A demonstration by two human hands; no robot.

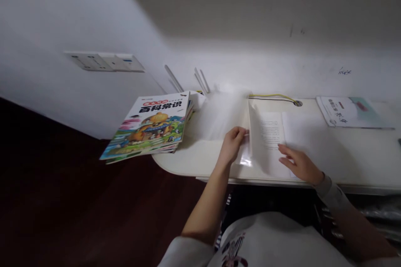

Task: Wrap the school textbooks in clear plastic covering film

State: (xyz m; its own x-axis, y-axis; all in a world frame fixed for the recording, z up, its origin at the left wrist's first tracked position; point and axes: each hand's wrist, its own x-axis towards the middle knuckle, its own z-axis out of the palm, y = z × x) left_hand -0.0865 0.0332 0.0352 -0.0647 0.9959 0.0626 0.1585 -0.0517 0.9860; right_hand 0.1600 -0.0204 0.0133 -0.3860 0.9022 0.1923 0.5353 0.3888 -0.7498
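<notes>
Pinching the lower edge of a leaf [255, 133] that stands half upright, the left hand [232, 144] has thumb and fingers closed on it just left of centre frame. The leaf belongs to the open book [272, 133], which lies flat at centre frame near the front edge of the white desk [194, 160]. The right hand [299, 162] lies spread, palm down, on the right-hand page, fingers pointing toward the spine.

Something glossy and clear [246, 159] shows under the left fingers; cannot tell if it is a sleeve or a cover. Left of the leaf is pale blur, unreadable.

Risks, as judged:
- The leaf is thin and gripped at one spot, so a sideways tug could crease or tear it near the spine.
- If the right hand lifts, the book could slide toward the front edge.
- The stack of picture books [153, 127], left of centre, overhangs the desk corner and touches it only partly; a nudge from the left elbow could tip it to the floor.

A yellow cable [272, 96] runs along the back, a booklet [351, 112] lies at upper right, and wall sockets [106, 61] sit upper left, all well apart.
</notes>
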